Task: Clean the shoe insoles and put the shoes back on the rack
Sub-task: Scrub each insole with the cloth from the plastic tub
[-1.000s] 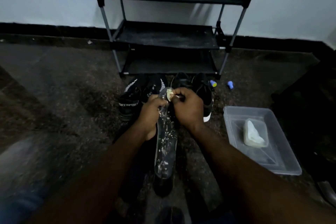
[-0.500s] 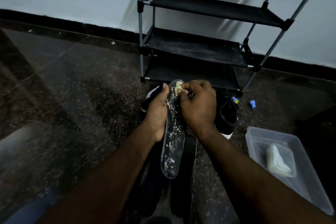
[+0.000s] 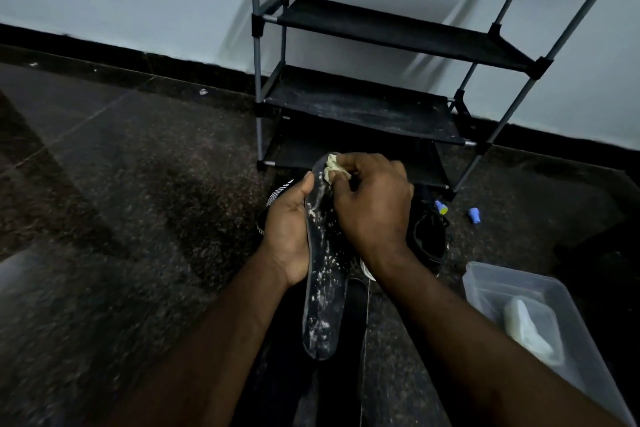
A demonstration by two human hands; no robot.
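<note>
Black fabric-shelved shoe rack with grey metal tubes (image 3: 363,107) stands against the wall. Long black insole flecked with white residue (image 3: 323,305) is held before the rack, above a black white-striped shoe (image 3: 278,194), whose lettering is unreadable. Left hand (image 3: 287,229) grips the insole's left edge. Right hand (image 3: 372,208) pinches a crumpled pale-yellow cloth (image 3: 332,167) against its toe end.

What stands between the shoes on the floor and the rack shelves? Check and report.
Nothing visible does. The shoes lie on the floor just in front of the rack, and no item shows on its shelves.
</note>
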